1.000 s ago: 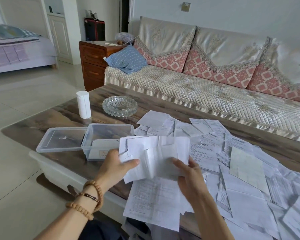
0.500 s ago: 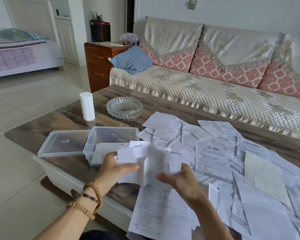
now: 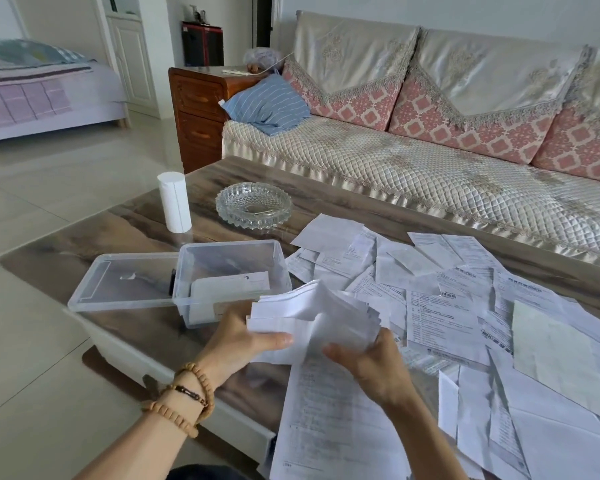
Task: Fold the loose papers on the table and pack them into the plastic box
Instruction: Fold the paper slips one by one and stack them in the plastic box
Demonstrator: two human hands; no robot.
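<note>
Papers point(image 3: 312, 317) folded tighter, both hands pinching

Clear glossy plastic box point(image 3: 234, 268) and lid point(image 3: 118, 282); matt white papers point(image 3: 447, 306); glossy wood-grain table point(image 3: 343, 206); cut-glass dish point(image 3: 253, 205); quilted satin-sheen sofa cloth point(image 3: 413, 174).

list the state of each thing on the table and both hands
clear plastic box: open, lid off, some folded paper inside
clear plastic lid: lying flat, left of the box
white folded paper bundle: held above the table edge, partly folded
left hand: grips the bundle's left side
right hand: grips the bundle's right side
loose white papers: spread unfolded, overlapping
cut-glass ashtray: upright
white paper roll: standing on end
</note>
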